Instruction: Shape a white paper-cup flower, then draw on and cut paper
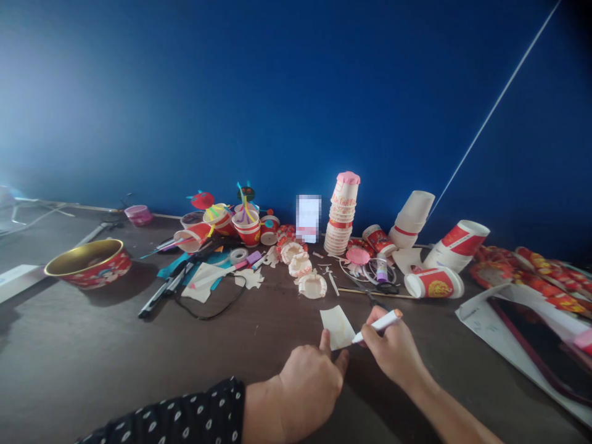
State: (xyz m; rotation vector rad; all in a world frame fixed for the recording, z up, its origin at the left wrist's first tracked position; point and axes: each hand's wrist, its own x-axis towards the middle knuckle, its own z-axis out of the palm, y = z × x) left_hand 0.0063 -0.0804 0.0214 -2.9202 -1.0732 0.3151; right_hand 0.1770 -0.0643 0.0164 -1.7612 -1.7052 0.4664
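Note:
A small cream piece of paper (336, 325) lies on the dark table in front of me. My left hand (309, 385) rests at its lower edge, index finger and thumb stretched apart, the index fingertip pressing the paper down. Its other fingers are curled under and partly hidden. My right hand (396, 351) is closed around a white marker (378, 325) with an orange end. The marker slants down to the left, and its tip is at the paper's lower right corner. A faint yellowish line shows on the paper. Scissors (377, 296) lie just beyond my right hand.
A paper cup stack (340, 222) stands at the back, with tipped cups (435, 283) to its right. A red-and-gold bowl (87, 265), a black pen-like tool (166, 287) and paper scraps (250, 277) are leftward. At right, a phone (541, 345) lies on white paper.

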